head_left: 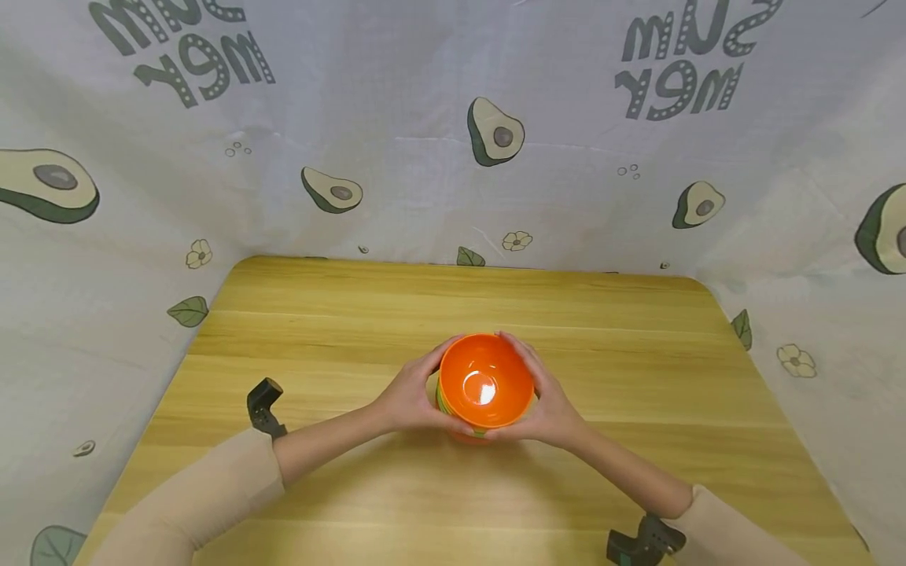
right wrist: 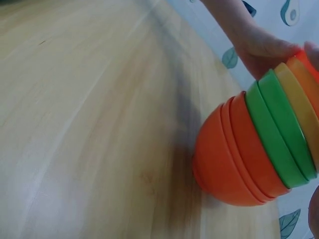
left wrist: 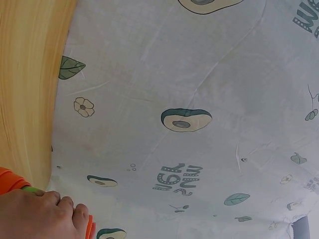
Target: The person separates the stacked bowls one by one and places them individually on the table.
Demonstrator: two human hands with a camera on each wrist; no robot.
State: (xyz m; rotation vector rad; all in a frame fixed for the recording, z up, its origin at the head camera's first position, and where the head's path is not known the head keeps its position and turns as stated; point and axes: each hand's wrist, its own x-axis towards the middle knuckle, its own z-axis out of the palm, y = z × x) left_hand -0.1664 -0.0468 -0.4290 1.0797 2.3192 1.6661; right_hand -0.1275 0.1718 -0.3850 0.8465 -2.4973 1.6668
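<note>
A stack of nested bowls [head_left: 484,381] stands near the middle of the table, glossy orange on top. From the side, in the right wrist view, the stack [right wrist: 239,149] shows orange, green and yellow-orange layers. My left hand [head_left: 410,402] grips its left side, thumb at the near side and fingers round the back. On the opposite side, my right hand [head_left: 555,409] holds the upper bowls the same way. Both thumbs almost meet in front. Whether the lowest bowl touches the table is hard to tell.
The wooden table [head_left: 340,314] has rounded far corners. A white curtain with avocado prints [head_left: 418,157] hangs behind it and at both sides. Black camera mounts [head_left: 263,405] are strapped to both forearms, over beige sleeves [head_left: 212,487].
</note>
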